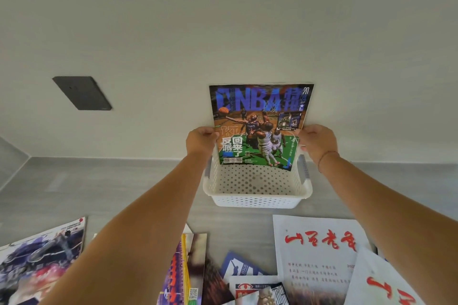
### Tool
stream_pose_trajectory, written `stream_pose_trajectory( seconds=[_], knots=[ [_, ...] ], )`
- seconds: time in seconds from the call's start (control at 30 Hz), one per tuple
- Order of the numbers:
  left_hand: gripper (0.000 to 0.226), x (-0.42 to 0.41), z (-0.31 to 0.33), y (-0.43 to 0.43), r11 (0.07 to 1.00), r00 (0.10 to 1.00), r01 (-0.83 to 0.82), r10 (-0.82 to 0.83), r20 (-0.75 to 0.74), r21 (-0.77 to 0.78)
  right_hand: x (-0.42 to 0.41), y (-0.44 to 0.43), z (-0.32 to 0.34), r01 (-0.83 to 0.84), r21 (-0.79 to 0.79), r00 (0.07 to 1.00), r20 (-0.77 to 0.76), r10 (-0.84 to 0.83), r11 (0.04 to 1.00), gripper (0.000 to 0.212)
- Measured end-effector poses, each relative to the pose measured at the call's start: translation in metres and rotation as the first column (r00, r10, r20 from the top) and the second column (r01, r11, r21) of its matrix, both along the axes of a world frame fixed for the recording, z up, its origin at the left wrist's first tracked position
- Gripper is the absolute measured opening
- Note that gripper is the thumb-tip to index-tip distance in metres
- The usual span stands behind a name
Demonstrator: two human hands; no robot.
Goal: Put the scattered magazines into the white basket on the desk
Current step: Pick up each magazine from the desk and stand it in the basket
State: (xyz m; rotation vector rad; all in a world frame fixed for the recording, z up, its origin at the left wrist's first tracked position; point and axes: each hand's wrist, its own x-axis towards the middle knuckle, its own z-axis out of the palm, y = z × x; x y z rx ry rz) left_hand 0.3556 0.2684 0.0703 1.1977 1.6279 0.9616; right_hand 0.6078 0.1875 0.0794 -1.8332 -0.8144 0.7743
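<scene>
While you hold the NBA magazine [260,126] upright by its two side edges, its thin pages stay taut and it can go down into the white basket [257,197] edge first instead of flopping. Your left grip [200,142] pinches the left edge and your right grip [319,142] pinches the right edge, both about halfway up, with the cover facing you. The magazine's lower edge sits below the basket's rim, toward its far wall; you cannot tell from here whether it touches the bottom.

The basket stands on the grey table [124,188], far from you and close to the wall, and only its perforated floor shows beside the magazine. So the job looks barely begun. The purple-covered magazine [42,262] lies near left, the fanned stack [188,267] in the near middle, and the white journal with red lettering [317,255] near right, all outside the basket.

The magazine stands much taller than the basket's wall. Released upright, it would likely tip or slump, so lean it or lay it flat before you let go.
</scene>
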Motion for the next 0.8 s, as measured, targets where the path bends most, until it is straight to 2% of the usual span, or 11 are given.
stream_pose_trajectory(
  seconds=[0.13, 0.37, 0.53, 0.67, 0.8],
  knots=[
    [0.013, 0.001, -0.002, -0.001, 1.000, 0.998, 0.011, -0.011, -0.058, -0.001, -0.003, -0.003, -0.004, 0.000, -0.024, 1.000, 0.020, 0.000, 1.000, 0.022],
    [0.021, -0.006, 0.001, -0.009, 0.999, 0.996, 0.039, -0.036, -0.087, 0.032, -0.006, -0.008, 0.001, 0.016, -0.029, 0.989, 0.145, -0.012, 0.999, 0.032],
    [0.030, -0.023, 0.009, -0.019, 0.997, 0.990, 0.066, -0.061, -0.131, 0.035, -0.017, -0.021, 0.005, 0.086, -0.035, 0.987, 0.139, -0.081, 0.996, 0.048],
    [0.030, -0.058, 0.009, -0.045, 0.996, 0.981, 0.072, -0.061, -0.184, 0.054, -0.045, -0.044, 0.010, 0.130, -0.006, 0.979, 0.156, -0.128, 0.991, 0.040],
    [0.032, -0.121, -0.014, -0.100, 0.993, 0.954, 0.111, -0.114, -0.276, -0.027, -0.114, -0.087, -0.007, -0.096, 0.012, 0.984, 0.153, 0.093, 0.995, 0.017]
  ],
)
